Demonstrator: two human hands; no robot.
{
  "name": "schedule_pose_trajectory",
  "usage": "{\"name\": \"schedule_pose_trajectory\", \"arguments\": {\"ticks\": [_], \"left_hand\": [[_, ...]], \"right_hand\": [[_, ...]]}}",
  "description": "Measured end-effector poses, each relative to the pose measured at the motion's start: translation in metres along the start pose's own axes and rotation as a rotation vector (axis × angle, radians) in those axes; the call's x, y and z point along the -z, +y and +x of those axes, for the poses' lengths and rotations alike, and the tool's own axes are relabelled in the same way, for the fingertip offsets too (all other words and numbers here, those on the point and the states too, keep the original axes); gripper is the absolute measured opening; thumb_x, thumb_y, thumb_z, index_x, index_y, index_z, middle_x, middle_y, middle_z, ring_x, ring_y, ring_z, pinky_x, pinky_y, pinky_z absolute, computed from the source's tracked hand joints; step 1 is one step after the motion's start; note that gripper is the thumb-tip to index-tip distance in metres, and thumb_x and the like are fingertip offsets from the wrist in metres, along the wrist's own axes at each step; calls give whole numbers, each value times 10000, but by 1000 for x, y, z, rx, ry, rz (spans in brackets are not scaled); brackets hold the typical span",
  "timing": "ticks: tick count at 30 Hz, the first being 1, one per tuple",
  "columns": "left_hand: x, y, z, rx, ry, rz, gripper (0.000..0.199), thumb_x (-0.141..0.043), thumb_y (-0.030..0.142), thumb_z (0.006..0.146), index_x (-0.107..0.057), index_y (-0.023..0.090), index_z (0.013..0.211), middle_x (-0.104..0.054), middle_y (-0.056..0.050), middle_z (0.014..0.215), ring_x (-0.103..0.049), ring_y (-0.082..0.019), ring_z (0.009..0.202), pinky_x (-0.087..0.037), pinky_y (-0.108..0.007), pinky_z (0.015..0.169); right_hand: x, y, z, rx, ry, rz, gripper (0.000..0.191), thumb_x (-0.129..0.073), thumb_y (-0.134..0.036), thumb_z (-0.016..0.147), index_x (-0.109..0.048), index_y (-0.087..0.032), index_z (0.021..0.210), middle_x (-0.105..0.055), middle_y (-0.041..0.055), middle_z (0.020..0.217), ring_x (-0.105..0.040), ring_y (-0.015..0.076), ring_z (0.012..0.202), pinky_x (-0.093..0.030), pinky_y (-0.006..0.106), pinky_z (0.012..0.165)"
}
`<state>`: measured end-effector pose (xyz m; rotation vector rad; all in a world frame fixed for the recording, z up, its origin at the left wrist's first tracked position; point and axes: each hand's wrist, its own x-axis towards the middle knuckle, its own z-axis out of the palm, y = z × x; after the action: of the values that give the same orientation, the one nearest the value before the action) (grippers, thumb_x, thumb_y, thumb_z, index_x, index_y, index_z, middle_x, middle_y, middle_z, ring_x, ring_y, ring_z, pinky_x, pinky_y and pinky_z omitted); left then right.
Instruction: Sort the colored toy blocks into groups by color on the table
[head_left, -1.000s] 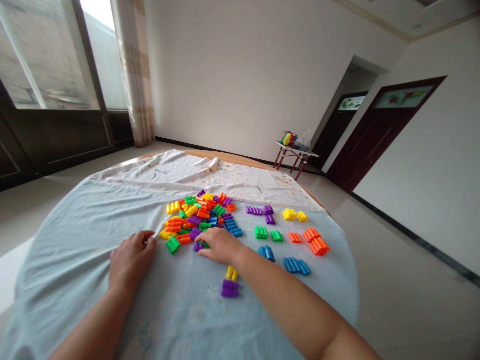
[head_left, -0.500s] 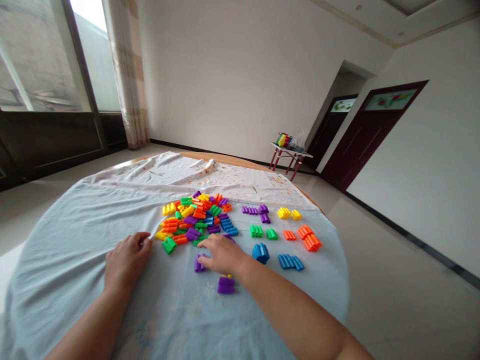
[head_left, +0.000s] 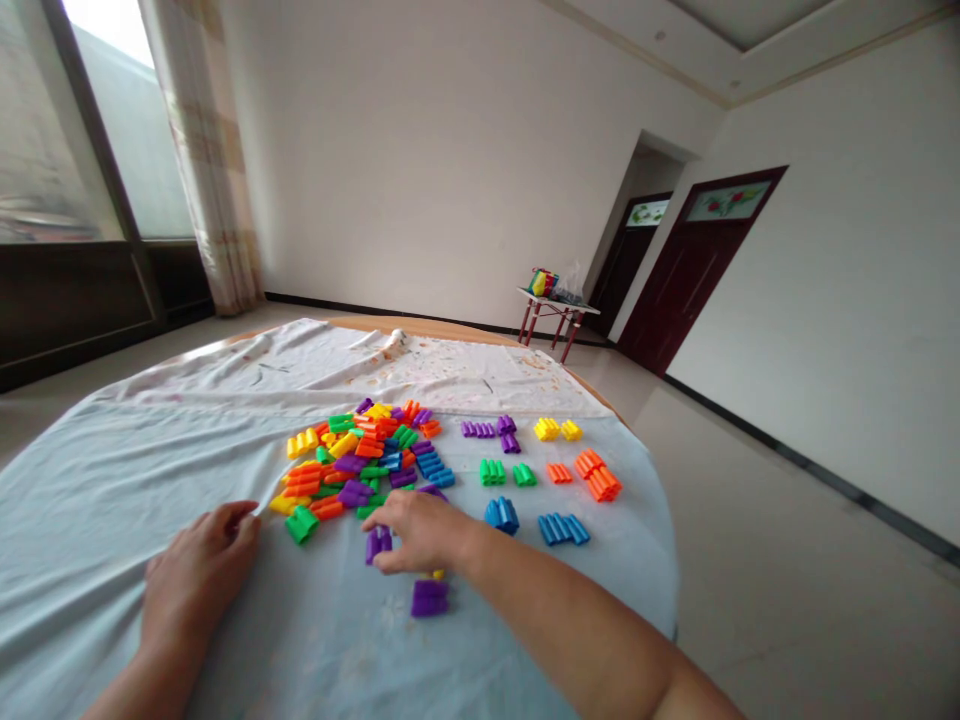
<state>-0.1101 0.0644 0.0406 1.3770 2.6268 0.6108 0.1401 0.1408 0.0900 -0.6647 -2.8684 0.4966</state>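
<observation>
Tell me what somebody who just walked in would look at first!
Probably the big messy heap of bright pieces in the middle of the pale blue cloth, with orange, yellow, green, purple and blue all jumbled up. Next, maybe the right hand, reaching in with its fingers at a purple piece just in front of the heap. Then the small one-colour groups, like the orange group off to the right.

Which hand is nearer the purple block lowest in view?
Right. The right hand is just beyond the purple block; the left hand is well off to its left.
</observation>
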Motion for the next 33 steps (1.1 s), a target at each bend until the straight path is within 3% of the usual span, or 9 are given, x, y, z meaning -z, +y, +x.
{"name": "schedule_pose_trajectory", "arguments": {"ticks": [4, 8, 12, 16, 25, 33], "left_hand": [[-2, -2, 2, 4, -2, -11, 543, -202, 461, 862, -576, 195, 1152, -632, -125, 1141, -562, -282, 1045, -410, -386, 832], [-3, -4, 2, 11, -4, -21, 543, -212, 466, 857, -585, 197, 1146, -633, -128, 1141, -568, -287, 1027, -420, -384, 802], [-5, -7, 4, 10, 9, -12, 529, -222, 461, 854, -597, 202, 1124, -645, -121, 1116, -574, -282, 1019, -420, -381, 802], [-6, -7, 5, 15, 9, -17, 532, -216, 476, 851, -594, 212, 1118, -648, -111, 1101, -577, -279, 1018, -416, -382, 809], [-6, -7, 2, 40, -6, -44, 519, -225, 470, 849, -590, 212, 1113, -648, -102, 1081, -576, -270, 1013, -413, -380, 834], [-5, -6, 1, 42, -3, -64, 488, -251, 447, 854, -593, 207, 1106, -646, -102, 1085, -571, -260, 1015, -404, -371, 845]], "right_hand": [[34, 25, -3, -69, 161, 57, 415, -706, -252, 700, -654, -173, 1104, -624, 53, 963, -599, 162, 855, -466, 253, 805], [60, 74, -8, -254, 285, 38, 410, -699, -246, 709, -645, -199, 1113, -624, 41, 985, -598, 142, 803, -466, 255, 790], [69, 127, -11, -465, 308, -88, 409, -685, -233, 715, -634, -194, 1118, -618, 53, 1038, -599, 149, 837, -453, 271, 836], [63, 162, -9, -540, 282, -133, 385, -668, -181, 712, -639, -180, 1097, -614, 71, 1047, -598, 170, 886, -448, 280, 850], [50, 198, 20, -545, 195, -204, 435, -665, -175, 703, -626, -181, 1136, -591, 84, 1107, -573, 186, 1021, -404, 257, 922], [44, 205, 38, -543, 118, -230, 419, -654, -129, 695, -646, -208, 1106, -603, 71, 1167, -562, 191, 1080, -415, 247, 908]]}}
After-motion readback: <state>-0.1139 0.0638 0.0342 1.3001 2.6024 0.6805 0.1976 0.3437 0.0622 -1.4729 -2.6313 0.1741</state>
